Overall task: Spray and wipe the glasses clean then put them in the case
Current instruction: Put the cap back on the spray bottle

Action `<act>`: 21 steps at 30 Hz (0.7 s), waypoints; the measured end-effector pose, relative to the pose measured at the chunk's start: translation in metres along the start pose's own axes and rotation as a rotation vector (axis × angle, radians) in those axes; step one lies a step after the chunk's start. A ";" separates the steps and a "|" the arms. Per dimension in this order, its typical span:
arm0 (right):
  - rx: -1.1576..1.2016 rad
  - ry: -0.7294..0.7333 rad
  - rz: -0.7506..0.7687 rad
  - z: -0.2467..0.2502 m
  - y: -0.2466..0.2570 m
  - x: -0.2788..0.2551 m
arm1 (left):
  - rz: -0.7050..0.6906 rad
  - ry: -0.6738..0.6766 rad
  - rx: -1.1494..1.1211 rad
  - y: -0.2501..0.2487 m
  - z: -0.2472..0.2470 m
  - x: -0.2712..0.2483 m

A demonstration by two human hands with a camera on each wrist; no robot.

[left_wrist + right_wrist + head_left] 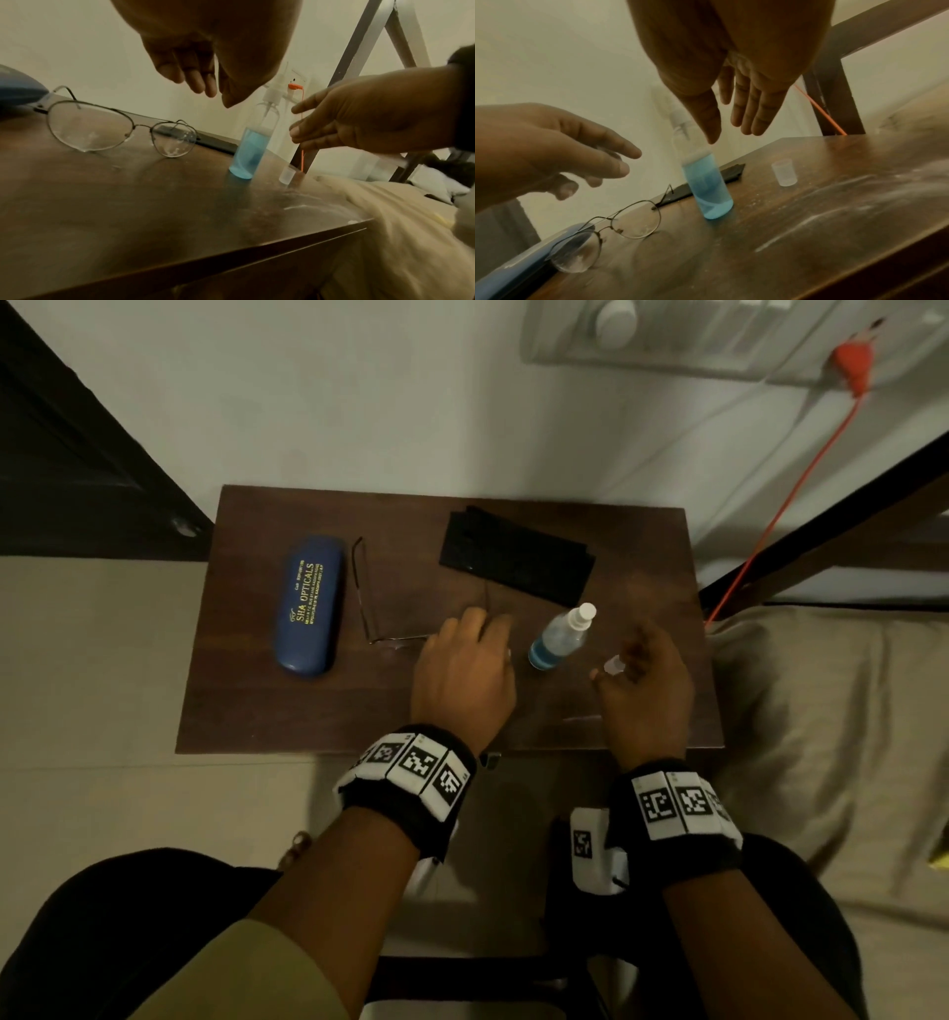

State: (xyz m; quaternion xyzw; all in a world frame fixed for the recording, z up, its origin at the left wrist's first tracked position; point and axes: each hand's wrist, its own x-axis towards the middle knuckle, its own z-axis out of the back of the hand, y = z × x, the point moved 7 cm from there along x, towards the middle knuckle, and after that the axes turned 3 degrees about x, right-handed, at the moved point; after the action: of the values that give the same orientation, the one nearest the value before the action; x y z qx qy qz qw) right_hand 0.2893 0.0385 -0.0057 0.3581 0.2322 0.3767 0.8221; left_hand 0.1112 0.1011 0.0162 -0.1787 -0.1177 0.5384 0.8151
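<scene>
Head view, bench: your small dark wooden table (308, 711) carries, left to right, a closed blue hard-shell glasses case with gold lettering (309, 603), thin wire-rimmed glasses (380, 608), a flat black wiping cloth (516, 559) at the back, and a clear spray bottle part-filled with blue liquid (561, 636).
Head view, hands: your left hand (464, 670) hangs over the right end of the glasses; your right hand (644, 680) is just right of the bottle, with a small clear cap (613, 665) showing at its fingers.

Left wrist view, glasses: they stand (120, 127) on their rims, temples unfolded, lenses smeared with pale marks; not yet clean by the look of them.
Left wrist view, grip: your left hand (205, 67) is relaxed, holding nothing, above the table between glasses and bottle (254, 140).
Left wrist view, cap: it stands (287, 174) on the table below your right hand (359, 119), free of it.

Right wrist view, grip: your right hand (731, 97) has straight spread fingers, empty, with the thumb beside the bottle's neck (707, 182).
Right wrist view, case: its blue edge (526, 261) lies against the left lens, lid down.

Step in hand, judged: taking up the uncapped bottle to spray.
Advice: wrap the bottle low on its body, steady the frame by its bridge, aim at each lens, keep the nozzle off the cloth.
</scene>
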 end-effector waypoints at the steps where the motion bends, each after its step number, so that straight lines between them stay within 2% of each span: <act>1: -0.032 -0.012 -0.024 0.006 -0.008 0.003 | 0.014 0.022 -0.039 -0.005 -0.004 0.000; 6: -0.138 0.047 -0.128 0.008 -0.037 0.015 | 0.159 0.089 -0.273 -0.017 -0.027 0.004; 10: -0.111 0.062 -0.209 0.004 -0.049 0.025 | 0.216 0.126 -0.410 -0.023 -0.046 0.010; 13: -0.081 0.092 -0.252 -0.002 -0.056 0.029 | 0.255 0.105 -0.469 -0.024 -0.053 0.015; 21: -0.137 0.139 -0.220 -0.005 -0.053 0.035 | 0.269 0.082 -0.509 -0.028 -0.060 0.026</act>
State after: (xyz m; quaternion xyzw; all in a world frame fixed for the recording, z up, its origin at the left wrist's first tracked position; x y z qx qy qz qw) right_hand 0.3316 0.0436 -0.0536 0.2465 0.3001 0.3230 0.8630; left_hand 0.1677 0.1050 -0.0267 -0.4133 -0.1911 0.5872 0.6692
